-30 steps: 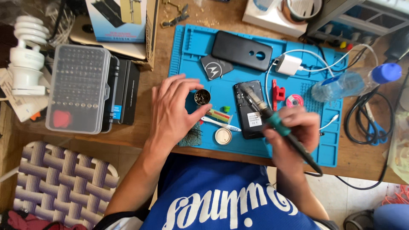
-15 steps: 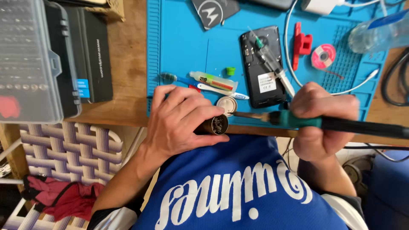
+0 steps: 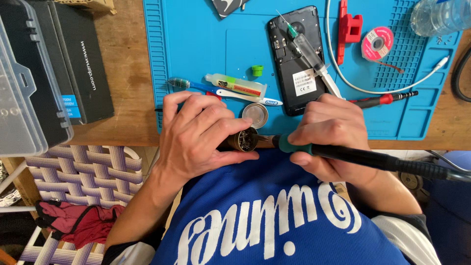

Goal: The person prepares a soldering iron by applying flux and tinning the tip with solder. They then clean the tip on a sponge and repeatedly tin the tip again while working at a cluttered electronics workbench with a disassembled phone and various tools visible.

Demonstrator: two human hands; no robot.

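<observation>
A wooden surface (image 3: 125,73) carries a blue silicone work mat (image 3: 206,49). At its near edge, the left hand (image 3: 196,137) is closed around a small round brass-coloured tin of wire wool (image 3: 246,140). The right hand (image 3: 326,130) grips a soldering iron with a black handle and green collar (image 3: 343,154), its tip at the tin's mouth. Just beyond lie a round metal lid (image 3: 255,114) and an opened black phone (image 3: 298,59) with a clear syringe (image 3: 309,51) across it.

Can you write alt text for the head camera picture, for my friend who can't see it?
A person's left hand holds a small round tin while the right hand pokes a soldering iron into it. Behind them, an opened phone lies on a blue mat.
</observation>
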